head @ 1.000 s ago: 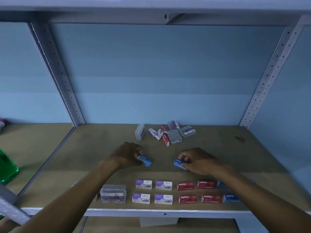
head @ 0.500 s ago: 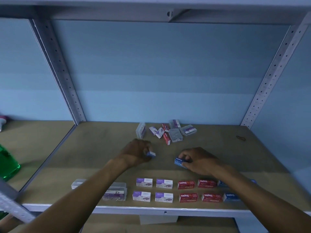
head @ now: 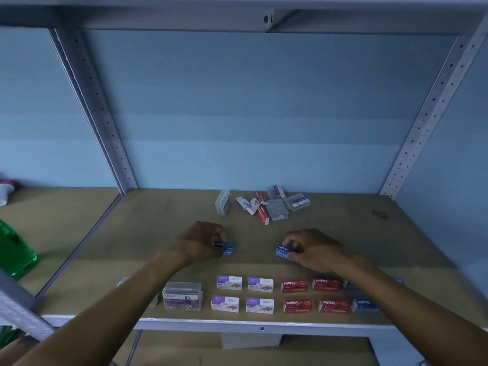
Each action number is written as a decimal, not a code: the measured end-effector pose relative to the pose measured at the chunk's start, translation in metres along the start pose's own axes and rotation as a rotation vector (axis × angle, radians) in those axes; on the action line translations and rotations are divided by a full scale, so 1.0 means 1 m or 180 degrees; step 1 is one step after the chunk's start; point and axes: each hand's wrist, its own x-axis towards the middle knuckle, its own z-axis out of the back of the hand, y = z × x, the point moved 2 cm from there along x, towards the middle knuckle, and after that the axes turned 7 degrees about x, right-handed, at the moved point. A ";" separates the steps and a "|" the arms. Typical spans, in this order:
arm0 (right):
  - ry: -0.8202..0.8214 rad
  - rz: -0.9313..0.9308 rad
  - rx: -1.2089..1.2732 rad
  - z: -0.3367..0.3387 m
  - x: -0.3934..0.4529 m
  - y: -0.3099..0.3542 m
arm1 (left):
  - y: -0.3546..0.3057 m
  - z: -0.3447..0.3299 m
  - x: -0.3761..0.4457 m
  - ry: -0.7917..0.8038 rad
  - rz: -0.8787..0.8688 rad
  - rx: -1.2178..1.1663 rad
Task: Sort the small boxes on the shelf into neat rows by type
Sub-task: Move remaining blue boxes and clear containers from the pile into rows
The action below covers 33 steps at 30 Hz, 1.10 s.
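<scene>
Holding one blue staple box each, the left hand (head: 203, 240) clamps a blue box (head: 226, 249) and the right hand (head: 313, 250) pinches another blue box (head: 284, 252), both low over the shelf (head: 158, 233). The blue row (head: 365, 305) lies toward the viewer, at the right end of the front rows, nearer the right hand; its boxes run lengthwise left-right. An unsorted pile (head: 264, 204) remains near the blue back wall (head: 250, 114).

Purple-and-white boxes (head: 229, 282), red boxes (head: 294, 286) and blue boxes (head: 365, 305) lie on a tan shelf (head: 163, 228) against a pale blue wall (head: 264, 114).
</scene>
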 end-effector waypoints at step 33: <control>-0.0852 -0.0190 0.0118 0.081 -0.105 -0.141 | -0.225 -0.072 0.065 0.0388 -0.0843 -0.0201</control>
